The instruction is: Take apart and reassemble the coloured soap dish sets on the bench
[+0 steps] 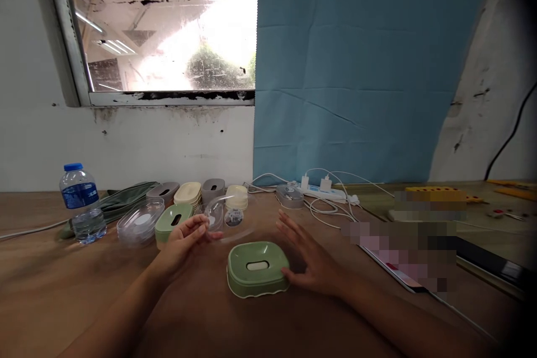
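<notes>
My left hand [184, 239] is closed on the edge of a clear plastic cover [218, 201], pinched between thumb and fingers. The cover is smeared by motion and a round printed label shows on or through it. In front of me sits a green rounded plastic box [258, 268], with an oval slot in its top and a pale wavy rim at its base. At the box's right side, my right hand [312, 260] has its fingers spread. Its thumb is at the box's edge; whether it presses there I cannot tell.
Behind my left hand stand another green box [168, 221], clear plastic covers [140, 222], and several cream [188, 193] and grey [213, 187] pieces. A water bottle [83, 204] is at left. A power strip [325, 191] with cables and a phone-like device [394, 265] lie right.
</notes>
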Available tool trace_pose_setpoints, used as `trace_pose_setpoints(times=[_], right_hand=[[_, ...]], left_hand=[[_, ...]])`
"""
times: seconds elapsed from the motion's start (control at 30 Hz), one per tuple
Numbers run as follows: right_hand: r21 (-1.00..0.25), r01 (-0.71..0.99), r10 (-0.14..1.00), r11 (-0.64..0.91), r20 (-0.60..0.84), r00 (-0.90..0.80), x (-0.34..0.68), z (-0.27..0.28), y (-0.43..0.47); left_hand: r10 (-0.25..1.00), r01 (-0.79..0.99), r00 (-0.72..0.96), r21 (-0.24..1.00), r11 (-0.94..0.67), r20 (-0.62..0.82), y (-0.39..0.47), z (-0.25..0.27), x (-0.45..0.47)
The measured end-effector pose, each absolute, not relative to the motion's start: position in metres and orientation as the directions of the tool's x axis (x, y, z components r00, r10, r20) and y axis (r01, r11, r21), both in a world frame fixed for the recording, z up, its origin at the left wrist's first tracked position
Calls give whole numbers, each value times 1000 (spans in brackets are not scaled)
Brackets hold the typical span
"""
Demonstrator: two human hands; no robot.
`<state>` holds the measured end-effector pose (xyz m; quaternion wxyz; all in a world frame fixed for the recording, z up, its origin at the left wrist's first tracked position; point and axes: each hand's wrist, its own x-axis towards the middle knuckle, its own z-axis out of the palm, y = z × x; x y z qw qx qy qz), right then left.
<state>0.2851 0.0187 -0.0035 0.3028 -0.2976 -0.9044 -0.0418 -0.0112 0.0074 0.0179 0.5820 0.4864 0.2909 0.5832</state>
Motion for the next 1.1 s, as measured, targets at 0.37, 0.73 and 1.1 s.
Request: trace_pose_setpoints(times=[0.37,0.73,1.1], right_hand=[[-56,513,434,857,616,-657,278,-5,10],[-441,459,607,771,295,-738,284,-2,17],[-581,357,595,732,288,-751,286,-4,24]], left_hand=[[849,-426,509,899,104,143,-8,5,10],[886,-19,455,996,-92,90,13,-18,0],[864,97,486,974,-206,134,8,-13,7]])
